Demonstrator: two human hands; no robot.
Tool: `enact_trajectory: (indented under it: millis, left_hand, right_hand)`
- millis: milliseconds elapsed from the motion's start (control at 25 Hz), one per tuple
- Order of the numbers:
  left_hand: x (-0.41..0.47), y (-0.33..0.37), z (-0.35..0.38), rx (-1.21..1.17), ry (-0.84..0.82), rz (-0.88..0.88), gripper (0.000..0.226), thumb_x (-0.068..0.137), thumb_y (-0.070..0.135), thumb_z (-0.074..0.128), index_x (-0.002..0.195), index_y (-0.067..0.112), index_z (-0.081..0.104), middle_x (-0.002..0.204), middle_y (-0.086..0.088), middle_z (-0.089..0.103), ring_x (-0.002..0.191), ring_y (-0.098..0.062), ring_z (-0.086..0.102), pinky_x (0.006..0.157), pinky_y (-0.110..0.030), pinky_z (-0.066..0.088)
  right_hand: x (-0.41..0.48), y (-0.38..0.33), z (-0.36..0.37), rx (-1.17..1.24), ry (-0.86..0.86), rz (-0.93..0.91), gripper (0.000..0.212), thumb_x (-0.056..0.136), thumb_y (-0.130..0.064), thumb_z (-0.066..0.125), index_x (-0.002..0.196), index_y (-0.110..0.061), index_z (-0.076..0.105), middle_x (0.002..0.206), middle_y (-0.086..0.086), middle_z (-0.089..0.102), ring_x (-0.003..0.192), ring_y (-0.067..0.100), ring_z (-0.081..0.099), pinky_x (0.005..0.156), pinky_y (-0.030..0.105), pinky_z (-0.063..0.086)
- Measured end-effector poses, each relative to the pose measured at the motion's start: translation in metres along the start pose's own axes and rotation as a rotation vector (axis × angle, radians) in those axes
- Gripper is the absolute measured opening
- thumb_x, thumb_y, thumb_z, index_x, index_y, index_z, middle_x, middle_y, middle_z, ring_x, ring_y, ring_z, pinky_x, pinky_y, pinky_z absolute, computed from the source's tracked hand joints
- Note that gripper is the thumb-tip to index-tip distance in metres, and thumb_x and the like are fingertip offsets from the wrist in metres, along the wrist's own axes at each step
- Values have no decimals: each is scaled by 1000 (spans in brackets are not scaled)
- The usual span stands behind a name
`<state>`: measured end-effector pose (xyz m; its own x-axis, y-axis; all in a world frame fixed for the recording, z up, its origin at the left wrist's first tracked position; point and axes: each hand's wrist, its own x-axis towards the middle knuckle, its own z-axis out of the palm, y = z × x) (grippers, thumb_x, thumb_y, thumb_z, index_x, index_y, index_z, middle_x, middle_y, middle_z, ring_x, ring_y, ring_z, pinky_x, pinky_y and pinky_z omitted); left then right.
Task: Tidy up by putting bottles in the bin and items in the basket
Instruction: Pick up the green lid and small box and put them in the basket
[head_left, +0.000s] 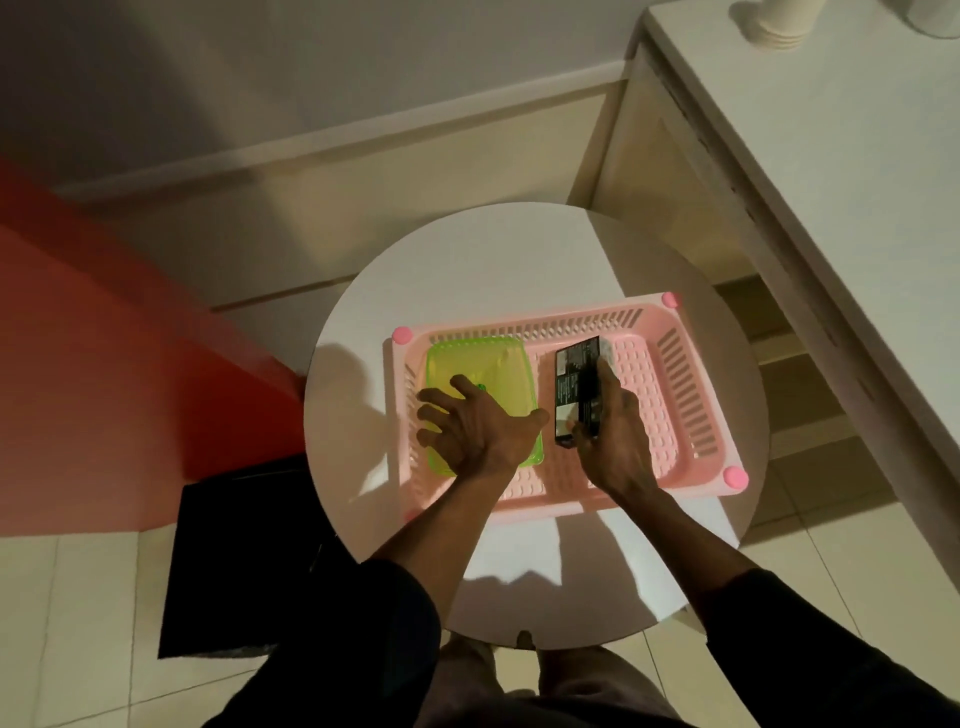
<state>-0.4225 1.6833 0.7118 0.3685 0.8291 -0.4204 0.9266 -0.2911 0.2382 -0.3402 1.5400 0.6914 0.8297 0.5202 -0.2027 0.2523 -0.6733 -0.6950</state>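
A pink slotted basket (675, 364) sits on a round white table (467, 260). In its left half lies a green translucent lidded box (478, 358). My left hand (472, 426) hovers over or rests on that box with fingers spread, gripping nothing. My right hand (613, 431) is closed around a black box with white print (571, 384), held lengthwise inside the basket's middle, low over its floor. I cannot tell whether the black box touches the floor.
A black bin (244, 556) stands on the tiled floor left of the table, beside a red block (104, 364). A white counter (831, 156) with a stack of paper cups (779, 23) runs along the right. My legs are under the table's near edge.
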Motion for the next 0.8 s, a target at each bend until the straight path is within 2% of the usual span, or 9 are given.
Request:
enact_trajectory:
  millis: [160,280,440,520,600,680,800]
  left_hand:
    - [7,7,17,117,38,-49,137,55,87,73,155,8,25,167,-34,12,150,-53,25,110,-65,35]
    - [9,5,31,201,67,-65,132,61,90,68,153,4,32,169,-32,12,152,-49,24,101,-63,44]
    - [6,-2,42,343,82,-51,129,70,91,63,154,-3,36,168,-34,19,154,-48,26,110,-57,43]
    - [4,-3,43,396,87,-38,125,74,90,61,153,-5,41,167,-34,23,154,-46,29,115,-52,38]
    - [4,-4,44,381,73,-25,125,77,89,60,155,-5,37,168,-32,24,155,-44,28,117,-51,36]
    - [6,-6,43,363,44,-1,125,79,89,57,157,-5,33,169,-30,23,155,-43,27,118,-51,35]
    - [6,-11,42,362,19,32,122,82,90,53,157,-5,31,169,-28,24,152,-41,31,114,-50,41]
  right_hand:
    - [18,12,2,-11,-74,-23,84,94,-9,65,161,-23,17,141,18,48,118,42,57,91,51,55]
    - [26,21,-1,-22,-117,9,86,93,-13,69,161,-24,17,138,18,46,116,43,57,92,51,54]
    - [29,32,-2,-91,-145,41,92,93,-24,74,162,-22,13,139,20,45,112,43,62,89,52,56]
    - [29,36,0,-136,-145,42,93,93,-30,74,162,-19,14,138,19,47,116,40,60,88,51,57]
    - [30,37,2,-178,-139,41,91,93,-37,72,162,-19,16,137,18,48,120,39,56,87,51,56]
    - [33,36,4,-218,-140,33,91,93,-41,71,161,-16,16,137,19,47,123,39,51,87,51,56]
    - [37,29,13,-247,-129,26,89,94,-45,68,159,-9,18,137,20,45,125,40,46,84,49,54]
